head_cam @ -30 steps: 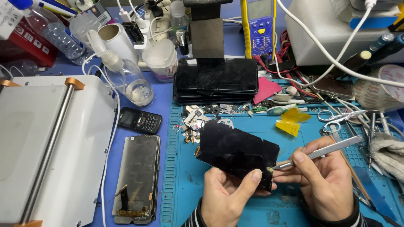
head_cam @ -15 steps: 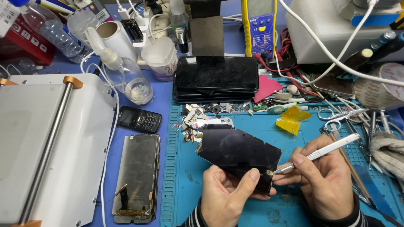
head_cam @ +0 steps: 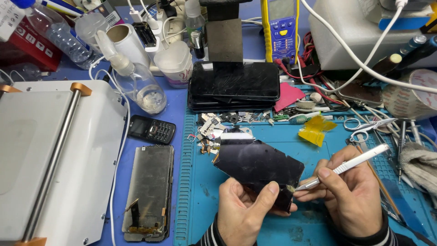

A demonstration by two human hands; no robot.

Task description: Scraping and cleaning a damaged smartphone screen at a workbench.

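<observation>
Since half a second ago, my right hand (head_cam: 353, 198) has tilted the slim white tool (head_cam: 348, 167) lower, its metal tip at the corner of the glossy black screen panel (head_cam: 257, 166). Fingers pinch the tool; my left hand (head_cam: 243, 212) pinches the flat panel just beside it, above the blue ribbed mat (head_cam: 200, 191).

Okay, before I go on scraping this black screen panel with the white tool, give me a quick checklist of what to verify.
1. Left hand grip on the black screen panel: thumb on top near the edge, ok.
2. Right hand holding the white tool like a pen: ok.
3. Tool tip at the panel's right edge, beside the left thumb: close, not ok.
4. Panel lifted clear of the blue mat: cannot tell.
5. Loose small parts lie just behind the panel: not ok.
</observation>
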